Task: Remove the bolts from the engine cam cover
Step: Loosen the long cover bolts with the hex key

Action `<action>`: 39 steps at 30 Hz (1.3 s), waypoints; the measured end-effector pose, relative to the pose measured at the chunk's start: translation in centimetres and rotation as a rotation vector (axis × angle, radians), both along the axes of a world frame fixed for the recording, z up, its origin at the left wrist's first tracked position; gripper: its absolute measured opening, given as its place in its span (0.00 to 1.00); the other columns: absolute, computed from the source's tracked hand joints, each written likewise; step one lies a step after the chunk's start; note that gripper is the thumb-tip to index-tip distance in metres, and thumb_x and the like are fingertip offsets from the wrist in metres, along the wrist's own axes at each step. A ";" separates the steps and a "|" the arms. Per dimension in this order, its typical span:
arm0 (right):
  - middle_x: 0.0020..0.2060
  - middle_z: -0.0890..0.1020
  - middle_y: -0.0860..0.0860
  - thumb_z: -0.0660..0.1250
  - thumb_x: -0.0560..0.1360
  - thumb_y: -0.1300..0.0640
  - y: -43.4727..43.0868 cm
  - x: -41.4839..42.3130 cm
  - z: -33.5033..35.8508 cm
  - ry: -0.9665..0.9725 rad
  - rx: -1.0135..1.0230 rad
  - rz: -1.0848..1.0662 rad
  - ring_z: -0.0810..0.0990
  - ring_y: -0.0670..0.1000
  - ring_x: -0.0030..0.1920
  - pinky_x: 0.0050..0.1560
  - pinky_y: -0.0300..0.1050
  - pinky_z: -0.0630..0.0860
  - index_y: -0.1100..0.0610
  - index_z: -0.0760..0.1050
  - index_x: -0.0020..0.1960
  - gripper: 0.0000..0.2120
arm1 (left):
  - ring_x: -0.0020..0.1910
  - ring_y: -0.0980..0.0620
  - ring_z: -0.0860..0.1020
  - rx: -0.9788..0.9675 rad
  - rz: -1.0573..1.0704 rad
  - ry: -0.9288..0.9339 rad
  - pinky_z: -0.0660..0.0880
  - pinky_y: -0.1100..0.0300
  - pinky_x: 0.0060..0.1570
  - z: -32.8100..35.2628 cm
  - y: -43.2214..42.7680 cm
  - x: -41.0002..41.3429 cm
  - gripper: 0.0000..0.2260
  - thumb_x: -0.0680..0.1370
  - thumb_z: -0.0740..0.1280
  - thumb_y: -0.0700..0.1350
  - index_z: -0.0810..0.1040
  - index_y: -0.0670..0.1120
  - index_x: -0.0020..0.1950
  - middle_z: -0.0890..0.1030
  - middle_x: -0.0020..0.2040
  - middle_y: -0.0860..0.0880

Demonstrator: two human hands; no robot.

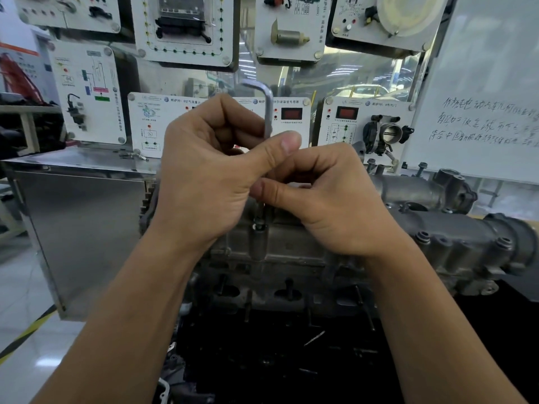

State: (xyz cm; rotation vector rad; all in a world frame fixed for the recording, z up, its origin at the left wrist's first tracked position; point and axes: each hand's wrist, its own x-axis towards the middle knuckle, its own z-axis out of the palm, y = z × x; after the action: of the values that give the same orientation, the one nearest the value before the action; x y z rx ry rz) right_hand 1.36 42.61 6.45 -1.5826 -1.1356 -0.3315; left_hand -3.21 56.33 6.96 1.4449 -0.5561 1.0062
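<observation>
Likely undoing a cam cover (291,246) bolt (259,226).
Left hand (204,182) and right hand (329,199) fingers pinch the key (267,112) above it; twist next.

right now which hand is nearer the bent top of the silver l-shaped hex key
Left. The left hand grips the silver L-shaped hex key just below its bend; the right hand pinches the shaft lower, above the cam cover bolt.

Hex key (267,112) — its middle hidden behind the left hand (204,182); whiteboard (481,83) cut off right.
</observation>
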 end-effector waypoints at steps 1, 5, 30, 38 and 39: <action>0.38 0.86 0.59 0.74 0.73 0.63 -0.1 0.1 0.0 0.002 -0.019 0.005 0.84 0.62 0.41 0.43 0.60 0.79 0.65 0.84 0.43 0.04 | 0.34 0.57 0.80 0.016 -0.037 0.013 0.78 0.62 0.36 0.0 0.1 0.0 0.08 0.69 0.76 0.43 0.78 0.45 0.41 0.81 0.33 0.54; 0.43 0.83 0.68 0.70 0.77 0.60 -0.3 0.3 0.0 0.012 -0.095 0.049 0.83 0.67 0.45 0.45 0.67 0.78 0.67 0.84 0.49 0.09 | 0.50 0.53 0.82 0.124 -0.234 0.047 0.79 0.57 0.48 0.1 1.3 -0.2 0.07 0.79 0.64 0.39 0.79 0.44 0.55 0.85 0.44 0.52; 0.41 0.85 0.63 0.64 0.81 0.62 -0.4 0.3 0.1 -0.025 -0.136 0.036 0.81 0.62 0.41 0.47 0.58 0.78 0.67 0.82 0.51 0.11 | 0.46 0.51 0.83 0.074 -0.209 0.110 0.79 0.60 0.43 0.0 0.8 -0.3 0.07 0.78 0.65 0.43 0.80 0.46 0.53 0.85 0.43 0.49; 0.38 0.82 0.68 0.71 0.76 0.58 -0.2 0.3 -0.1 -0.023 -0.075 0.057 0.80 0.56 0.35 0.38 0.49 0.77 0.67 0.83 0.45 0.11 | 0.38 0.53 0.85 0.086 -0.048 0.037 0.81 0.61 0.39 0.2 0.4 -0.6 0.03 0.77 0.69 0.41 0.82 0.45 0.48 0.85 0.37 0.50; 0.36 0.82 0.67 0.72 0.75 0.59 -0.1 0.3 -0.1 -0.028 -0.043 0.051 0.79 0.48 0.35 0.38 0.43 0.75 0.68 0.83 0.43 0.10 | 0.38 0.52 0.85 0.088 -0.037 0.025 0.81 0.61 0.39 0.3 0.4 -0.6 0.02 0.76 0.70 0.41 0.82 0.46 0.47 0.85 0.37 0.50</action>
State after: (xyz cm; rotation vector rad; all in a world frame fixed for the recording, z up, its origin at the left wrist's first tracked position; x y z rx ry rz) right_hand 1.67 42.49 6.33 -1.5881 -1.2097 -0.2974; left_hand -3.79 56.69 7.24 1.5171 -0.6137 0.9432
